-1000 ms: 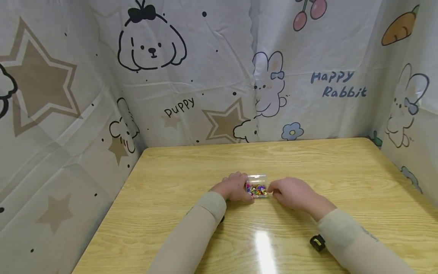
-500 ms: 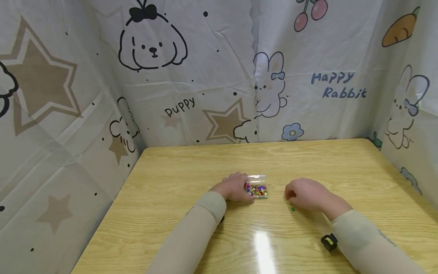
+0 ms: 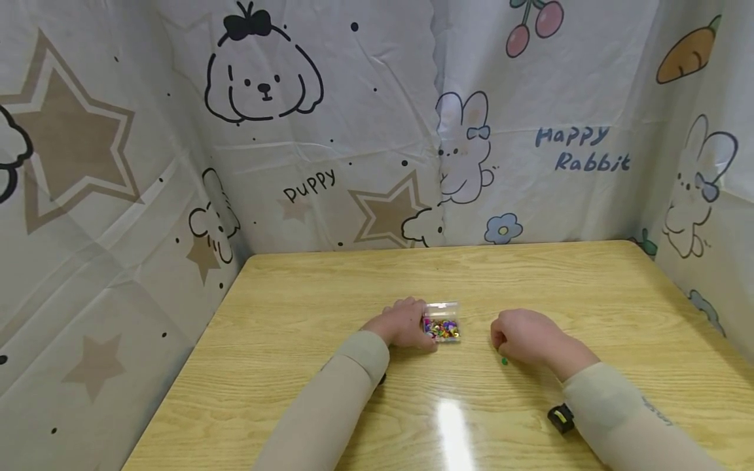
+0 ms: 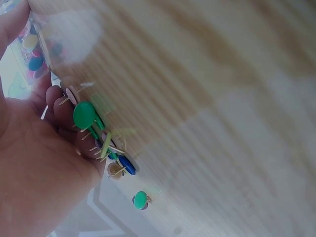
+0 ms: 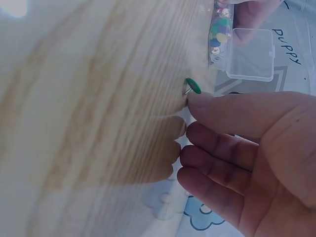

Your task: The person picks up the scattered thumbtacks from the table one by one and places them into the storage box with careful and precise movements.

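Note:
My left hand (image 3: 403,324) grips the left end of a small clear plastic box (image 3: 442,306), whose hinged lid (image 5: 251,55) stands open. Thumbtacks (image 3: 443,330) of several colours fill the box. Below that hand's palm, in the left wrist view, several loose thumbtacks (image 4: 85,116) lie on the table, with a green one (image 4: 140,200) a little apart. My right hand (image 3: 527,337) rests its fingertips at the tabletop, right of the box. Beside its thumb tip is a green thumbtack (image 5: 193,86); the thumb hides the index fingertip, so I cannot tell whether it pinches anything.
The wood-grain table (image 3: 306,281) is backed and flanked by white cartoon-print cloth (image 3: 377,118). A small black device (image 3: 561,418) sits at the right sleeve, and a glare patch (image 3: 453,425) shows on the front of the table.
My right hand has drawn away from the box to the right and lowered to the table, uncovering the green thumbtack. My left hand and the box have stayed in place.

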Action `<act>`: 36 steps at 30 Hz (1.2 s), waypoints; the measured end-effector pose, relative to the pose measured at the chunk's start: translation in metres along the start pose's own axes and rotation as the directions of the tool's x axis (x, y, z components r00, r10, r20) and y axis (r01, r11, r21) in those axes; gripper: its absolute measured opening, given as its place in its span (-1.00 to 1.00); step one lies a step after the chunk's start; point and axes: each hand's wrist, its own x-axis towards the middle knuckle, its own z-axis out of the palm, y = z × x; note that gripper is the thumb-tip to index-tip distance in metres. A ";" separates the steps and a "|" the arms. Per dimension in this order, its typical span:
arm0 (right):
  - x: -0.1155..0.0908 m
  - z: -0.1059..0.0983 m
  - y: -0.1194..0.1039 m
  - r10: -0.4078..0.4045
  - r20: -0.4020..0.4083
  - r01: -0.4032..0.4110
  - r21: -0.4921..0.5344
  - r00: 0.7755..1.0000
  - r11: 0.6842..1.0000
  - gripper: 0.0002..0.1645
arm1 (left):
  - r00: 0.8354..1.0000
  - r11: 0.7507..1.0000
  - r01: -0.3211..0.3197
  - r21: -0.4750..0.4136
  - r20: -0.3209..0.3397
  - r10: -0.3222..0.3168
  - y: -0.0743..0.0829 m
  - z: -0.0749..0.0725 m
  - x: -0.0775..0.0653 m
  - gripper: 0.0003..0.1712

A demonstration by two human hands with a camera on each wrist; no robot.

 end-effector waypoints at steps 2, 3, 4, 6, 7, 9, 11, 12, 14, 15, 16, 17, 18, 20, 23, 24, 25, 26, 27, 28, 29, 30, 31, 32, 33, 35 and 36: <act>0.000 0.000 0.000 0.001 -0.005 -0.001 -0.001 1.000 1.000 -0.71 | 1.000 1.000 0.000 0.005 -0.001 0.000 0.000 0.000 0.000 -0.14; 0.000 0.001 -0.001 -0.001 -0.010 0.001 -0.005 1.000 1.000 -0.70 | 1.000 1.000 -0.001 0.007 -0.002 0.001 0.000 0.000 0.000 -0.12; 0.000 0.001 -0.001 -0.003 -0.016 0.003 -0.010 1.000 1.000 -0.70 | 1.000 1.000 -0.001 0.010 -0.004 0.001 0.000 0.000 -0.001 -0.11; 0.001 0.002 -0.001 -0.006 -0.025 0.006 -0.019 1.000 1.000 -0.70 | 1.000 1.000 -0.001 0.012 -0.005 0.001 0.000 0.000 -0.001 -0.08; 0.001 0.002 -0.001 -0.007 -0.029 0.006 -0.022 1.000 1.000 -0.69 | 1.000 1.000 0.000 0.011 -0.005 0.000 0.000 0.000 -0.001 -0.08; 0.002 0.003 -0.002 -0.005 -0.034 0.004 -0.014 0.999 1.000 -0.70 | 1.000 1.000 0.002 0.006 -0.004 -0.002 0.000 0.000 -0.001 -0.10; 0.002 0.004 -0.004 -0.001 -0.041 0.001 0.008 0.999 1.000 -0.70 | 1.000 1.000 0.004 -0.001 -0.004 -0.004 -0.001 0.000 -0.001 -0.13; 0.003 0.004 -0.005 -0.002 -0.047 0.003 0.018 0.999 1.000 -0.71 | 1.000 1.000 0.005 -0.007 -0.004 -0.005 -0.001 0.000 -0.001 -0.15; 0.004 0.006 -0.007 -0.008 -0.065 0.011 0.036 0.998 0.999 -0.72 | 1.000 1.000 0.007 -0.012 -0.006 -0.007 -0.001 0.000 -0.001 -0.18; 0.005 0.007 -0.008 -0.013 -0.075 0.016 0.041 0.997 0.999 -0.73 | 1.000 1.000 0.007 -0.013 -0.006 -0.007 -0.001 0.000 -0.002 -0.19; 0.006 0.007 -0.010 -0.018 -0.085 0.022 0.042 0.996 0.999 -0.73 | 1.000 1.000 0.007 -0.014 -0.007 -0.007 -0.001 0.000 -0.001 -0.20; 0.007 0.008 -0.011 -0.025 -0.097 0.029 0.043 0.995 0.999 -0.74 | 1.000 1.000 0.006 -0.018 -0.009 -0.006 -0.001 0.000 -0.001 -0.21; 0.008 0.009 -0.012 -0.029 -0.108 0.034 0.043 0.994 0.999 -0.75 | 1.000 1.000 0.004 -0.019 -0.008 -0.004 -0.001 0.000 -0.001 -0.22; 0.009 0.011 -0.014 -0.031 -0.127 0.037 0.045 0.991 0.998 -0.77 | 1.000 1.000 0.001 -0.017 -0.009 -0.001 0.000 0.000 -0.001 -0.25; 0.012 0.014 -0.017 -0.037 -0.153 0.046 0.056 0.988 0.997 -0.80 | 1.000 1.000 0.002 -0.014 -0.013 -0.002 0.000 0.000 -0.001 -0.25; 0.014 0.015 -0.018 -0.040 -0.160 0.050 0.056 0.986 0.997 -0.80 | 1.000 1.000 0.004 -0.009 -0.012 -0.004 0.000 0.000 -0.001 -0.25; 0.015 0.016 -0.019 -0.045 -0.167 0.055 0.060 0.985 0.997 -0.81 | 1.000 1.000 0.005 -0.007 -0.013 -0.005 -0.001 0.001 -0.001 -0.25; 0.016 0.017 -0.021 -0.051 -0.174 0.063 0.063 0.983 0.996 -0.81 | 1.000 1.000 0.007 -0.009 -0.014 -0.007 -0.001 0.001 0.000 -0.25; 0.017 0.018 -0.022 -0.057 -0.182 0.070 0.065 0.982 0.995 -0.81 | 1.000 1.000 0.006 -0.010 -0.014 -0.007 -0.001 0.001 0.000 -0.25; 0.018 0.019 -0.023 -0.059 -0.189 0.073 0.068 0.980 0.995 -0.81 | 1.000 1.000 0.005 -0.013 -0.016 -0.005 -0.001 0.001 0.000 -0.25; 0.019 0.020 -0.025 -0.060 -0.197 0.075 0.074 0.979 0.994 -0.81 | 1.000 1.000 0.001 -0.013 -0.017 -0.001 -0.002 0.001 0.000 -0.27; 0.020 0.021 -0.026 -0.062 -0.206 0.080 0.080 0.977 0.994 -0.82 | 1.000 1.000 -0.003 -0.013 -0.018 0.002 -0.002 0.001 0.000 -0.28; 0.021 0.021 -0.028 -0.065 -0.217 0.086 0.087 0.974 0.992 -0.82 | 1.000 1.000 -0.005 -0.015 -0.018 0.005 -0.002 0.001 0.000 -0.29; 0.022 0.022 -0.029 -0.065 -0.228 0.088 0.092 0.972 0.992 -0.82 | 1.000 1.000 -0.007 -0.016 -0.019 0.006 -0.002 0.001 0.000 -0.29; 0.023 0.023 -0.031 -0.064 -0.239 0.088 0.094 0.969 0.992 -0.83 | 1.000 1.000 -0.009 -0.015 -0.020 0.009 -0.001 0.001 0.000 -0.29; 0.024 0.024 -0.033 -0.063 -0.261 0.093 0.103 0.963 0.990 -0.84 | 1.000 1.000 -0.010 -0.015 -0.019 0.009 -0.001 0.000 -0.001 -0.28; 0.025 0.025 -0.034 -0.063 -0.271 0.094 0.104 0.961 0.990 -0.84 | 1.000 1.000 -0.008 -0.015 -0.017 0.008 -0.002 0.000 -0.001 -0.26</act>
